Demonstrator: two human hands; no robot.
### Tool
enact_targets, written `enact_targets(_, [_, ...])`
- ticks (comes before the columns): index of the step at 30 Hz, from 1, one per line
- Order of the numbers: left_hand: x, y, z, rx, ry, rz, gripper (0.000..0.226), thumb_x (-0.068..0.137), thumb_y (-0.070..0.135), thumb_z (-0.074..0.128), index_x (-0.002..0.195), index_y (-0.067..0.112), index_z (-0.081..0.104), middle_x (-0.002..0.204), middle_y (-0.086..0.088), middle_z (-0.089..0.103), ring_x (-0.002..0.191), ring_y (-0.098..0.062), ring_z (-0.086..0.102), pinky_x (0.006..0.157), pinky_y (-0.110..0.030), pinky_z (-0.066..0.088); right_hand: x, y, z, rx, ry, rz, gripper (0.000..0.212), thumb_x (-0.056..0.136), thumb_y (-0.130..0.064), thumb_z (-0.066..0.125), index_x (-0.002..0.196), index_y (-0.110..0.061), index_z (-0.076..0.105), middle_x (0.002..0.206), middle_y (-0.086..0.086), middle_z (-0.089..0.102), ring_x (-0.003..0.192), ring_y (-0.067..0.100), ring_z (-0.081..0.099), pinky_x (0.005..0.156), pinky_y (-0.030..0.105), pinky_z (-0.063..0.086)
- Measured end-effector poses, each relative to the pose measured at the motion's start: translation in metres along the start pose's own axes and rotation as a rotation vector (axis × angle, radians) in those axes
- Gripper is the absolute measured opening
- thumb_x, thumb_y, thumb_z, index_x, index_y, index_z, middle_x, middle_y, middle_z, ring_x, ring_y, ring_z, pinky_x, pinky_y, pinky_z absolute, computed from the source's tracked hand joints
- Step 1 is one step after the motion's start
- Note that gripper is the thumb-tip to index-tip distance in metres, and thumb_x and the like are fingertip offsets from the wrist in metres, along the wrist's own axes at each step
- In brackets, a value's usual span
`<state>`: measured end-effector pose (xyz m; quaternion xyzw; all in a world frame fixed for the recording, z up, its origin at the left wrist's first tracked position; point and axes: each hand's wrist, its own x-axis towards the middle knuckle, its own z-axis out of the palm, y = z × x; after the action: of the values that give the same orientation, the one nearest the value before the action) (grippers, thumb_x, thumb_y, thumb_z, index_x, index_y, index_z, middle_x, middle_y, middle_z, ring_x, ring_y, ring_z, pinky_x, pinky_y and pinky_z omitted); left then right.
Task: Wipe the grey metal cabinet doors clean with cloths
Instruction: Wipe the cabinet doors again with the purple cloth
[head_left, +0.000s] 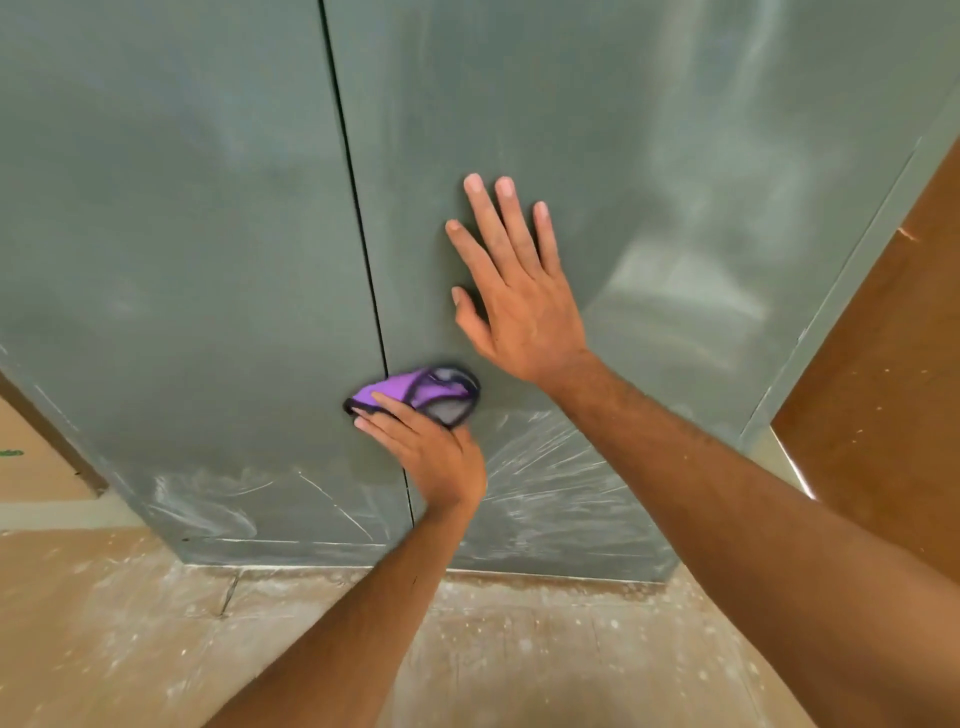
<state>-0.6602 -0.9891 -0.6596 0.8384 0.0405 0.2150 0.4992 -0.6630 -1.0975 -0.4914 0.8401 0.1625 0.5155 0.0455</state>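
Two grey metal cabinet doors fill the view, the left door (182, 260) and the right door (675, 182), split by a dark vertical seam. My left hand (428, 454) holds a bunched purple cloth with dark edging (421, 392) between fingers and thumb. It presses the cloth on the cabinet low down, right at the seam. My right hand (519, 291) lies flat on the right door just above the cloth, fingers straight and spread. White scratchy smears cover the lower parts of both doors.
A dusty tan floor covering (260, 639) runs below the cabinet base. A brown wooden panel (883, 389) stands at the right beside the cabinet's side edge. At the far left are a wall and a strip of floor (36, 467).
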Motion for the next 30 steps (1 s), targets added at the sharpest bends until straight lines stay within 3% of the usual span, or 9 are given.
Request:
enact_targets(5, [-0.004, -0.081, -0.030, 0.566, -0.178, 0.426, 0.110, 0.077, 0.013, 0.075, 0.160, -0.007, 0.006, 0.159, -0.046, 0.008, 0.150, -0.063, 0.002, 0.125, -0.064, 0.014, -0.021, -0.002, -0.005, 0.034, -0.013, 0.028, 0.058, 0.090, -0.008, 0.067, 0.147, -0.008, 0.054, 0.161, 0.023, 0.038, 0.152, 0.042, 0.028, 0.124, 0.061, 0.022])
enact_targets(9, [0.004, -0.050, -0.033, 0.665, -0.147, 0.664, 0.109, 0.078, 0.014, 0.073, 0.165, 0.009, 0.007, 0.163, -0.043, 0.001, 0.150, -0.064, -0.002, 0.122, -0.068, 0.014, -0.095, -0.033, 0.000, 0.204, -0.063, 0.129, 0.009, 0.089, -0.011, 0.070, 0.097, -0.013, 0.071, 0.101, 0.010, 0.068, 0.096, 0.034, 0.057, 0.082, 0.046, 0.052])
enact_targets(12, [0.018, -0.050, -0.054, 0.685, -0.144, 0.798, 0.116, 0.074, 0.005, 0.076, 0.166, 0.014, 0.006, 0.168, -0.032, 0.005, 0.153, -0.056, 0.008, 0.121, -0.063, 0.025, -0.141, -0.064, 0.007, 0.457, -0.447, 0.814, 0.022, 0.096, -0.040, 0.067, 0.089, -0.020, 0.068, 0.077, 0.002, 0.069, 0.073, 0.028, 0.064, 0.066, 0.036, 0.052])
enact_targets(16, [0.026, -0.050, -0.079, 0.503, -0.259, 0.899, 0.119, 0.069, -0.001, 0.078, 0.164, 0.022, 0.012, 0.170, -0.016, 0.022, 0.147, -0.034, 0.033, 0.113, -0.045, 0.038, -0.146, -0.114, 0.028, 1.068, -0.458, 1.469, 0.039, 0.082, -0.059, 0.077, 0.094, -0.024, 0.064, 0.076, 0.007, 0.076, 0.069, 0.030, 0.074, 0.070, 0.051, 0.063])
enact_targets(20, [0.036, -0.036, -0.099, 0.349, -0.523, 0.882, 0.113, 0.076, -0.010, 0.070, 0.164, 0.030, 0.011, 0.171, -0.004, 0.023, 0.154, -0.021, 0.026, 0.116, -0.037, 0.040, -0.110, -0.157, 0.051, 1.362, -0.111, 1.905, 0.029, 0.094, -0.023, 0.074, 0.112, -0.017, 0.052, 0.105, 0.011, 0.070, 0.089, 0.028, 0.074, 0.078, 0.051, 0.064])
enact_targets(24, [0.055, -0.010, -0.134, 0.281, -0.642, 0.881, 0.080, 0.079, 0.007, 0.047, 0.156, 0.024, 0.036, 0.146, -0.004, 0.057, 0.133, -0.019, 0.049, 0.104, -0.035, 0.049, -0.088, -0.151, 0.059, 1.441, 0.421, 2.184, 0.020, 0.102, -0.014, 0.061, 0.118, -0.016, 0.048, 0.107, 0.013, 0.066, 0.082, 0.030, 0.067, 0.058, 0.038, 0.062])
enact_targets(26, [0.066, 0.014, -0.140, 0.265, -0.576, 1.064, 0.062, 0.080, 0.009, 0.046, 0.140, 0.011, 0.058, 0.122, -0.008, 0.068, 0.111, -0.025, 0.058, 0.092, -0.036, 0.051, -0.088, -0.132, 0.063, 1.302, 0.651, 2.127, 0.017, 0.099, -0.022, 0.066, 0.109, -0.020, 0.052, 0.107, 0.009, 0.068, 0.088, 0.034, 0.070, 0.075, 0.051, 0.064])
enact_targets(28, [0.080, 0.043, -0.134, 0.262, -0.458, 1.231, 0.044, 0.080, 0.006, 0.049, 0.119, 0.005, 0.069, 0.106, -0.008, 0.070, 0.096, -0.030, 0.057, 0.084, -0.038, 0.050, -0.088, -0.124, 0.068, 1.029, 0.816, 1.950, 0.019, 0.093, -0.021, 0.071, 0.107, -0.019, 0.057, 0.111, 0.012, 0.068, 0.091, 0.029, 0.071, 0.087, 0.047, 0.062])
enact_targets(30, [0.090, 0.077, -0.124, 0.271, -0.348, 1.305, 0.037, 0.079, 0.006, 0.052, 0.111, 0.006, 0.071, 0.107, -0.008, 0.068, 0.100, -0.031, 0.056, 0.088, -0.040, 0.048, -0.083, -0.142, 0.071, 0.754, 0.661, 1.769, 0.022, 0.094, -0.008, 0.069, 0.113, -0.003, 0.058, 0.116, 0.018, 0.058, 0.090, 0.024, 0.058, 0.088, 0.032, 0.053])
